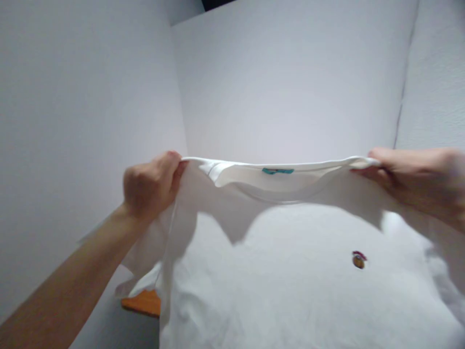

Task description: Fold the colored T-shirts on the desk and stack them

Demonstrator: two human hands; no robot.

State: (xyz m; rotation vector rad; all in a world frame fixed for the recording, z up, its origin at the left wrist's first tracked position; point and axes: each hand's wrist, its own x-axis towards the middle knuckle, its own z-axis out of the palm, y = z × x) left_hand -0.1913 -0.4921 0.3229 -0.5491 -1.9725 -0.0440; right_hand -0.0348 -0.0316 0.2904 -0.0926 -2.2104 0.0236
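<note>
A white T-shirt hangs stretched out in front of me, its front facing me and its lower part running out of view. A small brown and dark red emblem sits on the right side of its chest. Inside the neckline a teal label shows. My left hand is closed on the shirt's left shoulder. On the opposite shoulder, my right hand pinches the fabric and is partly blurred. Between the two hands the shoulder edge is pulled nearly straight.
Pale walls surround the shirt and meet in a corner left of the middle. An orange-brown wooden edge shows low on the left, partly hidden behind the shirt. At the top is a dark gap.
</note>
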